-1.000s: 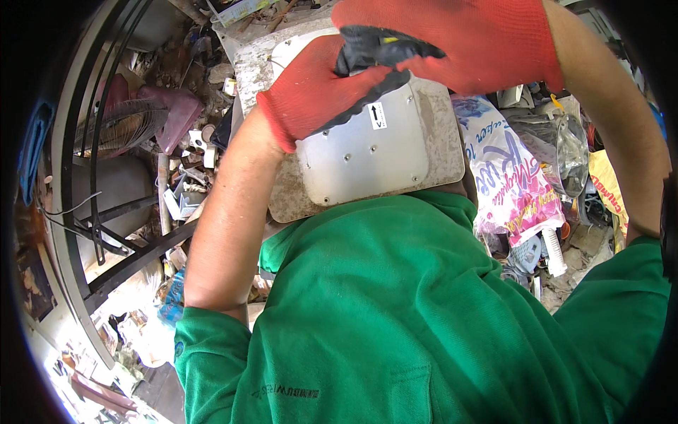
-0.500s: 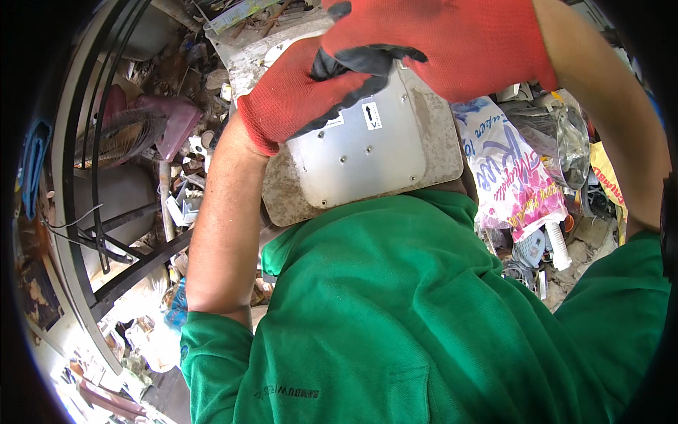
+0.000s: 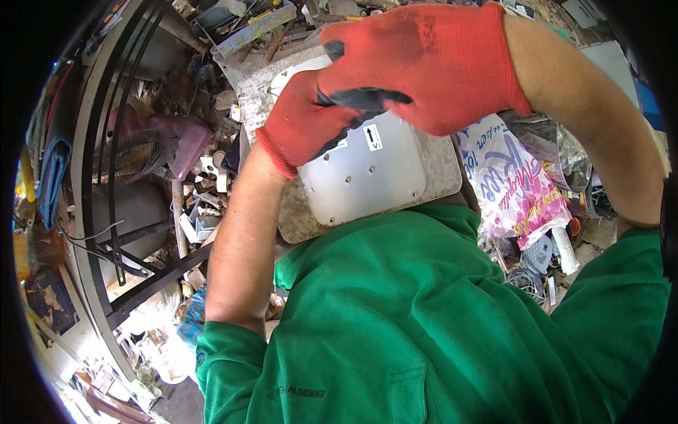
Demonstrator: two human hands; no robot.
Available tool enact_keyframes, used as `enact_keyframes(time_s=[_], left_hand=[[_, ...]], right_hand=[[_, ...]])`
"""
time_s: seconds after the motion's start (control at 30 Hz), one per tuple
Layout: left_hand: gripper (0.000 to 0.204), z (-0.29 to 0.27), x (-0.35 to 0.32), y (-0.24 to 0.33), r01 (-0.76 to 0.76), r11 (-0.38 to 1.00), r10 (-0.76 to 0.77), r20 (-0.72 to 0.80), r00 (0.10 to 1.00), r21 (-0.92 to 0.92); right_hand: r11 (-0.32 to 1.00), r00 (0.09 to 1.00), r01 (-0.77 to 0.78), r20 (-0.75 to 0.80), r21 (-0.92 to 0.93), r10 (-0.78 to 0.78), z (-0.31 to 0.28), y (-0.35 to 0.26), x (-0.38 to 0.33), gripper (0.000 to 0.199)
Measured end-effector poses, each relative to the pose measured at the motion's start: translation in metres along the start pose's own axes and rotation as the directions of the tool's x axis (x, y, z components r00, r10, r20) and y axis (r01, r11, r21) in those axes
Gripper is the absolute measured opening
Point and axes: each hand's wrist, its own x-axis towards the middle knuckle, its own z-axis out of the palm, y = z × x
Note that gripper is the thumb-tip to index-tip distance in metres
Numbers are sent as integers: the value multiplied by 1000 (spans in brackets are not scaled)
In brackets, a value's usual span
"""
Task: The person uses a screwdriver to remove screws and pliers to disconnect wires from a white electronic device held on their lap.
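Both my hands wear red knit gloves with black palms and meet over the upper part of a flat silvery panel (image 3: 367,184). Its corners are rounded, its border is grimy, and small screws and a white arrow label dot its face. The panel's near edge lies against my green shirt. My left hand (image 3: 305,120) is curled at the panel's left side, fingers tucked under the right hand. From the right, my right hand (image 3: 431,67) reaches across with bent fingers closed over the left one's fingertips. Whatever they grip is hidden by the gloves.
At left stand a black metal frame (image 3: 90,233) and a fan with a wire guard (image 3: 134,152). A printed plastic bag (image 3: 505,177) lies right of the panel, beside a clear plastic container (image 3: 568,159). Mixed scrap surrounds the panel, with a pale green tray (image 3: 254,32) beyond.
The view has shifted, so the panel and surroundings sit lower in the picture. My right wrist has moved slightly left, and both hands stay together over the panel.
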Motion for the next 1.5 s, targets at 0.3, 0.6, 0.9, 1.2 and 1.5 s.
enact_keyframes(time_s=[0.3,0.6,0.9,1.2,1.5], left_hand=[[30,4,5,1,33,993,-36,21,999,116],[30,8,5,-22,36,998,-30,-102,994,57],[32,31,-8,-52,-167,538,299,-3,954,826],[21,27,2,-45,-253,391,251,162,954,885],[25,18,8,-44,-235,462,191,163,968,855]], right_hand=[[992,977,97,-183,-84,-111,29,22,15,44],[976,971,-179,-179,-122,156,31,19,11,26],[950,934,-305,-219,-75,282,49,11,-14,42],[983,886,174,-428,-55,-181,57,25,-25,38],[882,609,109,-732,459,306,100,34,-90,37]])
